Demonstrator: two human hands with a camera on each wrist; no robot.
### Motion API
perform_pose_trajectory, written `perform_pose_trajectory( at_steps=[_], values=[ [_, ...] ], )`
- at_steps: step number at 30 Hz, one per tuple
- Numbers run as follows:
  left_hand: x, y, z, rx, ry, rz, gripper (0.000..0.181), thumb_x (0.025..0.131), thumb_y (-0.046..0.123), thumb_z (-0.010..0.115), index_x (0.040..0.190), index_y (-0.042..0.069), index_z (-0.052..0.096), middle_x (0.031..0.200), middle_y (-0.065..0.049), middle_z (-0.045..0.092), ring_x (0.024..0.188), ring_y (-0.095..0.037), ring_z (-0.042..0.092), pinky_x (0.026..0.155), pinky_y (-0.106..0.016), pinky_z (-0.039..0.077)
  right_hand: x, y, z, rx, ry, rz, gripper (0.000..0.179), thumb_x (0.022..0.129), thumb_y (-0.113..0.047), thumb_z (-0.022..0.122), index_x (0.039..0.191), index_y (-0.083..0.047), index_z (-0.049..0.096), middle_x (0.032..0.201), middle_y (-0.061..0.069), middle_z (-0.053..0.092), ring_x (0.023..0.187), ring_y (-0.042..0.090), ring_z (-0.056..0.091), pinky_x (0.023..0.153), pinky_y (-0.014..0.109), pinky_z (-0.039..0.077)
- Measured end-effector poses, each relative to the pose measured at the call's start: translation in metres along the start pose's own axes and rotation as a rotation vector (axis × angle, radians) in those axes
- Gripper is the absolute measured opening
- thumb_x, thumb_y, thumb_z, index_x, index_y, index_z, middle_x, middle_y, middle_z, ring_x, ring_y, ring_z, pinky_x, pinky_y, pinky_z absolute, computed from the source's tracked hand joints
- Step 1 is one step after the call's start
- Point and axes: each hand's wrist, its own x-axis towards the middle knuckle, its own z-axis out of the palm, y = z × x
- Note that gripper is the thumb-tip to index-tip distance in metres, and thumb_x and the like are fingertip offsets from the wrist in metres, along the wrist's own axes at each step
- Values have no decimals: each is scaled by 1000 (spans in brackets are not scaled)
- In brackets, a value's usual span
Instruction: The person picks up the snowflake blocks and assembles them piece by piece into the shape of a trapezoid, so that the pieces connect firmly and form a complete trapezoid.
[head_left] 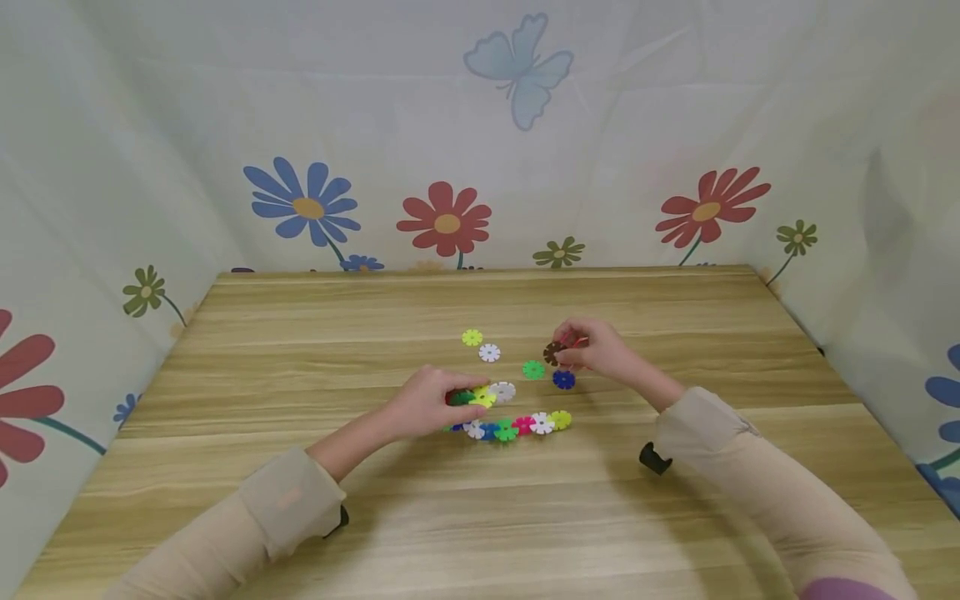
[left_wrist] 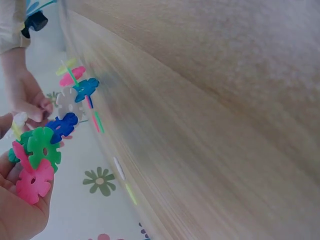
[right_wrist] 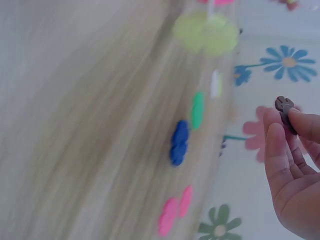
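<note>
Flower-shaped discs (head_left: 483, 397), linked, in grip of left hand (head_left: 429, 403); nearby, joined row (head_left: 506, 429) on the surface (head_left: 480, 517); farther right, brown disc (head_left: 552, 353) in fingertip pinch of right hand (head_left: 591, 347). Advisable: steady left grip, brown disc by its rim, slots exposed and squarely aligned.

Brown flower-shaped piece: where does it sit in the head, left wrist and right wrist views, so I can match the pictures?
Head: the brown piece is right of centre, a little below mid-height, pinched by the right hand.
Left wrist: it cannot be seen here.
Right wrist: the brown piece is toward the right edge, just above mid-height.
Shared landmark: the right hand, at upper left in the left wrist view and at the right edge in the right wrist view.
</note>
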Motion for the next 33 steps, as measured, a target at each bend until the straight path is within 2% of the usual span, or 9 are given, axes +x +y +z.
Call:
perform_pose_trajectory(
  at_steps=[5, 10, 13, 17, 23, 28, 33],
  values=[
    [1, 2, 0, 13, 8, -3, 39, 79, 30, 65, 114, 11, 61, 52, 6, 47, 46, -3, 24, 43, -17, 23, -11, -17, 4, 68, -48, -39, 17, 80, 4, 58, 97, 7, 55, 85, 17, 58, 72, 28, 62, 66, 43, 52],
    [1, 3, 0, 8, 20, 16, 40, 79, 29, 66, 113, 8, 61, 61, 2, 58, 47, -3, 26, 42, -16, 24, -20, -29, 10, 149, -90, -28, 17, 81, 3, 57, 97, 7, 55, 84, 15, 59, 70, 27, 63, 63, 40, 53],
    [1, 3, 1, 18, 29, 38, 41, 79, 30, 66, 113, 7, 61, 79, -3, 67, 49, -3, 30, 43, -16, 26, -24, -35, 13, 157, -104, -16, 17, 81, 1, 57, 97, 7, 56, 82, 13, 60, 66, 20, 62, 59, 35, 53],
    [1, 4, 2, 52, 44, 56, 42, 79, 32, 65, 112, 7, 61, 101, -6, 66, 56, -5, 41, 47, -15, 31, -29, -40, 18, 186, -126, 7, 18, 82, 2, 57, 98, 10, 55, 80, 12, 60, 63, 19, 62, 58, 35, 53],
    [0, 6, 3, 132, 73, 99, 41, 78, 31, 66, 111, 7, 62, 103, -6, 66, 81, -9, 61, 64, -19, 47, -33, -44, 23, 214, -137, 39, 21, 82, 0, 57, 100, 11, 55, 76, 9, 60, 60, 15, 61, 54, 28, 53],
    [-1, 6, 4, 172, 81, 136, 40, 78, 30, 66, 112, 8, 62, 104, -6, 66, 93, -13, 63, 76, -27, 51, -33, -41, 27, 236, -130, 47, 23, 83, -1, 57, 101, 12, 55, 73, 7, 59, 58, 13, 61, 53, 25, 52],
    [0, 5, 6, 203, 90, 199, 41, 78, 29, 66, 112, 8, 62, 106, -6, 65, 96, -15, 62, 79, -28, 50, -33, -40, 30, 239, -130, 39, 22, 82, 0, 57, 100, 13, 55, 70, 4, 60, 56, 14, 61, 54, 30, 53]
  ],
)
